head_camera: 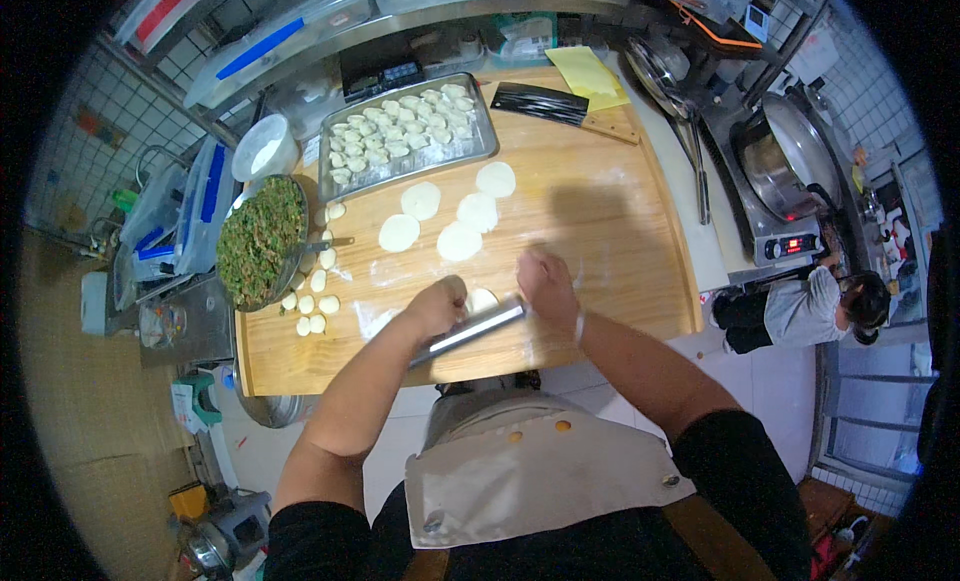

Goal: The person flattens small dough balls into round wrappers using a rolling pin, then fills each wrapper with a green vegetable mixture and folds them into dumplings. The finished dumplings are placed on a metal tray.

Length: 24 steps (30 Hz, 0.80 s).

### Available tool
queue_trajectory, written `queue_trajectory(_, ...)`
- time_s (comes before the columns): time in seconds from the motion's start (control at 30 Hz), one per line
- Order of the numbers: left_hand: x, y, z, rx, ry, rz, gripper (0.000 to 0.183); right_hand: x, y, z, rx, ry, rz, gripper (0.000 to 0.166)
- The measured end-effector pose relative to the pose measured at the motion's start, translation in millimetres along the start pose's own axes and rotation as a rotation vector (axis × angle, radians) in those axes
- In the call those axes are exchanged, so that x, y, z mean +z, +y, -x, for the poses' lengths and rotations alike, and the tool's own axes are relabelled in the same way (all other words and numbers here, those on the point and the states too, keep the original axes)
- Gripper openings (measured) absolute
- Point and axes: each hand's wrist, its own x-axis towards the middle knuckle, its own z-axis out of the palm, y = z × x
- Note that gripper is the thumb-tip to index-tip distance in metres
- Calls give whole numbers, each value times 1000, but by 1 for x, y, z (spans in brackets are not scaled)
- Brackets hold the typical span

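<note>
A shiny metal rolling pin (480,330) lies slantwise near the front edge of a floured wooden board (622,281). Just beyond it is a small dough round (482,300), partly hidden by the pin. My left hand (439,307) is curled at the left edge of that round; whether its fingers pinch the dough is hidden. Beside the pin's right end, my right hand (546,281) is curled and blurred, its grip unclear. Several flattened dough wrappers (459,241) lie farther back. Small dough pieces (328,304) are scattered at the left.
A bowl of green filling (262,243) with a metal utensil (330,244) stands left. Behind are a metal tray (450,147) of dumplings (397,127), a flour tub (266,150) and a black-bladed cleaver (540,103). A pot (780,161) sits right, near another person (802,311).
</note>
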Motion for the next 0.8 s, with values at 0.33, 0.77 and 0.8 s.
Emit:
queue_trajectory(0.33,6,23,-18,-86,77,-26,17,-15,18,52,262,-63,-205,25)
queue_trajectory(0.77,19,-5,-22,-6,156,63,16,-19,-10,61,129,-157,-159,29)
queue_trajectory(0.8,19,-12,-21,24,96,99,17,-13,-2,54,280,-72,-239,30)
